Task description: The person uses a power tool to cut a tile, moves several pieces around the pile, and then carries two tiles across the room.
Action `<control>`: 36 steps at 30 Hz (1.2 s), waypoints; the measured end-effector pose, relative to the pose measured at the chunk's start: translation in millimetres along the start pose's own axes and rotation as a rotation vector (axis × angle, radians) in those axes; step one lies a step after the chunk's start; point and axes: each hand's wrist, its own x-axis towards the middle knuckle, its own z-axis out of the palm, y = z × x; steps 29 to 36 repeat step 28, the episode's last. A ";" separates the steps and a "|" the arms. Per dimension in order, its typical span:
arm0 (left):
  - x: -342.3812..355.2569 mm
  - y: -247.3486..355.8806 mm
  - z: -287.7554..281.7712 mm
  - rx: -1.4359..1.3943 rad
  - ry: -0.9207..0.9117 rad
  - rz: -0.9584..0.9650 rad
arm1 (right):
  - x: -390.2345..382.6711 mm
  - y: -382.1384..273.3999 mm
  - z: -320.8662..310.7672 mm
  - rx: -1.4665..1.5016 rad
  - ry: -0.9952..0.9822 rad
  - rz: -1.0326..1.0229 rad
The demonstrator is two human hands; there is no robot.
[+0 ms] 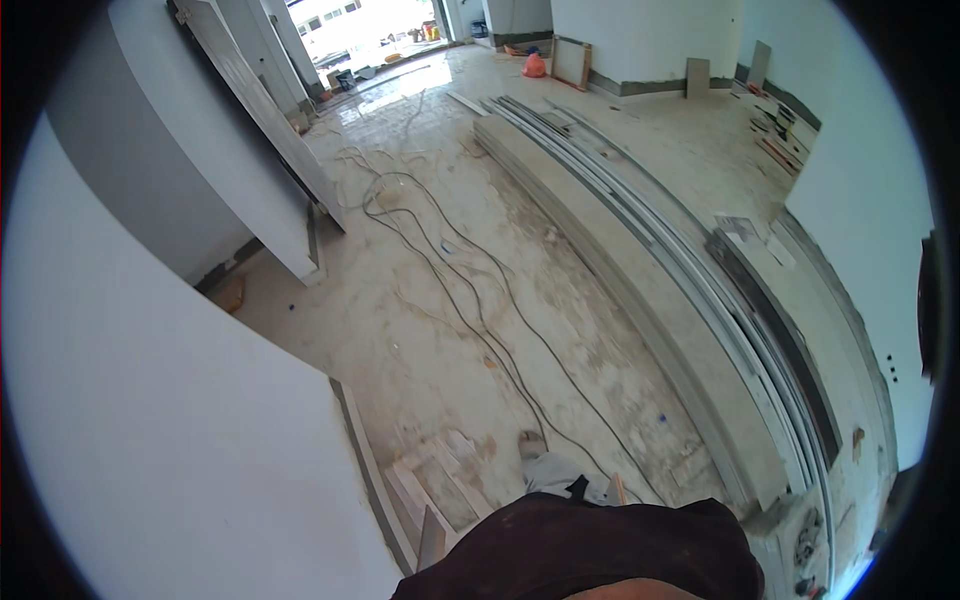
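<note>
Neither of my hands shows in the head view. My dark clothing (590, 550) fills the lower edge, with a strip of bare skin (635, 590) below it that I cannot place. Past the clothing come a grey trouser leg (560, 475) and one foot (531, 443) on the dusty floor. A small tan, flat-edged piece (619, 489) pokes out beside the leg; what it is or what bears it is hidden. Long dark cables (470, 285) run along the floor toward my feet.
On the right lies a long stack of boards (640, 330) topped with metal profiles (700, 290). A door panel (255, 105) leans at the left wall. Scrap boards (445, 470) lie by the near wall corner. A pink bag (534, 66) sits far off near a bright opening (365, 35).
</note>
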 end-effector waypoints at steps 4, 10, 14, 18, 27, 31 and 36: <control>80.4 0.9 -94.7 0.005 -0.018 -0.052 | 40.3 -134.2 -32.6 -0.014 -0.056 -0.013; 170.5 0.9 -127.8 -0.060 -0.171 -0.115 | 98.1 -259.4 -76.2 -0.164 -0.114 0.037; 249.4 -6.8 -183.7 -0.070 -0.246 -0.132 | 130.4 -370.3 -98.8 -0.215 -0.148 0.080; 326.4 -26.6 -272.0 -0.009 -0.310 -0.137 | 135.8 -473.9 -109.7 -0.207 -0.213 0.155; 562.1 99.0 -583.0 0.122 -0.150 -0.186 | 235.2 -735.6 -205.7 -0.155 -0.219 -0.095; 585.9 98.0 -588.8 0.208 -0.154 -0.211 | 268.7 -776.1 -213.8 -0.163 -0.217 -0.117; 585.9 98.0 -588.8 0.208 -0.154 -0.211 | 268.7 -776.1 -213.8 -0.163 -0.217 -0.117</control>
